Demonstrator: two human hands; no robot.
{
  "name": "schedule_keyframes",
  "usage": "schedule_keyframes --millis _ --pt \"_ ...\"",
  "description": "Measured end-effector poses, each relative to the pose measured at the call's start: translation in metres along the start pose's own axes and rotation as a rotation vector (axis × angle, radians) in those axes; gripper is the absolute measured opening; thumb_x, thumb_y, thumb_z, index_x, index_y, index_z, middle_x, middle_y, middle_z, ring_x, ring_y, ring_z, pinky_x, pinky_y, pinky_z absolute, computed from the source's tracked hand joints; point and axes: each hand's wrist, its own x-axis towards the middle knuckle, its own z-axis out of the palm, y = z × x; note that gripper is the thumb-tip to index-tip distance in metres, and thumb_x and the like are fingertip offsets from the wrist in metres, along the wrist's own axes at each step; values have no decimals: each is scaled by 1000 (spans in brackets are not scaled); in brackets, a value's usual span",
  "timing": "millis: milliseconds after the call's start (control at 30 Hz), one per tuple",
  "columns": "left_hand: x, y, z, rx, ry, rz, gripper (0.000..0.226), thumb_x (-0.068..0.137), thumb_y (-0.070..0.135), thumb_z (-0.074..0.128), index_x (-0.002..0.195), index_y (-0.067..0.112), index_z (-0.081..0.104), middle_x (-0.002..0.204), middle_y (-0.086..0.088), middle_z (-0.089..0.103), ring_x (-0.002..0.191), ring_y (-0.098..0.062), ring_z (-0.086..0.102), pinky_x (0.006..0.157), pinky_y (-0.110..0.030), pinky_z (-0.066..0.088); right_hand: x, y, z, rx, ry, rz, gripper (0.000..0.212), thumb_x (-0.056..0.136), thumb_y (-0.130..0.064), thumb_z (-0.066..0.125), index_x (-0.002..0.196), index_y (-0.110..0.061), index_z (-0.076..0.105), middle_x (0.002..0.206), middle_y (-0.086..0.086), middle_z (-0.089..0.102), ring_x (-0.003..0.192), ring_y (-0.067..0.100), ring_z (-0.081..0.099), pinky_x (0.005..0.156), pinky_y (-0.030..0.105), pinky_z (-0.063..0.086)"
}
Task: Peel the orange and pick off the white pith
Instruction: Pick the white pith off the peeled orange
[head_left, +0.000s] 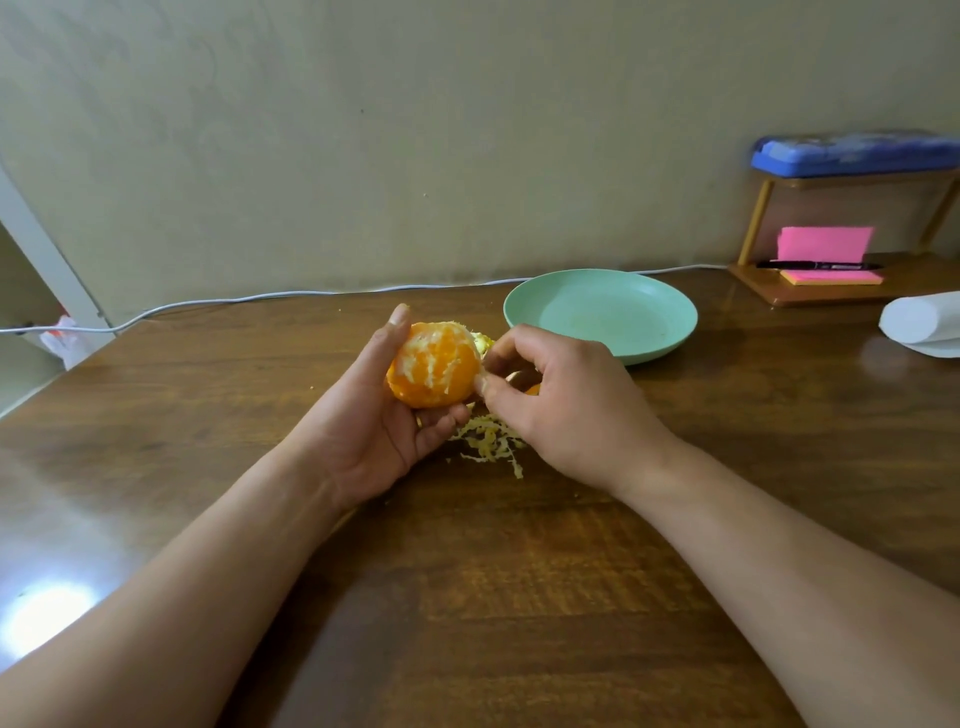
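Note:
My left hand (363, 421) holds a peeled orange (434, 366) above the wooden table, thumb up along its left side and fingers curled under it. Patches of white pith still streak the fruit's facing side. My right hand (550, 400) is at the orange's right edge, with thumb and forefinger pinching a bit of pith there. A loose heap of pale pith shreds (491, 441) lies on the table just below both hands. A scrap of peel (483, 343) shows behind the orange, mostly hidden.
A green plate (649, 332) sits behind my right hand. At the far right stand a small wooden shelf (831, 291) with pink sticky notes, a pen and a blue case, and a white roll (919, 322). A white cable (260, 297) runs along the table's back edge.

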Motion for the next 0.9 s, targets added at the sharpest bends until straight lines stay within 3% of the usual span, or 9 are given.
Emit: schedule_keyframes --millis 267,400,533,767,900 --pt "0 -2 4 70 5 48 69 95 67 57 137 12 62 104 -16 76 73 -23 70 66 -29 65 2 3 3 -52 22 18 16 102 -37 69 110 -27 78 93 -14 74 77 6 67 71 36 61" --pt "1 -6 6 185 13 144 71 90 60 69 140 11 59 103 -12 73 74 -21 69 66 -28 64 0 4 4 -111 41 2 12 102 -36 69 102 -27 76 79 -13 70 65 6 62 59 30 53" --pt "2 -11 6 224 14 209 71 84 49 79 139 11 57 104 -11 72 76 -21 69 66 -29 62 0 3 8 -148 101 -31 14 99 -34 71 88 -26 68 71 -10 65 64 9 61 56 35 53" --pt "1 -8 3 177 -2 135 60 83 51 74 128 12 63 91 -7 72 63 -17 63 55 -23 56 2 6 7 19 133 -26 17 94 -27 75 81 -26 64 69 -10 65 64 11 63 57 43 56" --pt "-2 -4 1 106 -46 47 61 88 60 73 127 14 64 100 -17 72 60 -20 60 53 -23 54 3 12 4 98 143 10 14 99 -27 72 85 -26 69 73 -11 69 70 12 66 62 42 58"
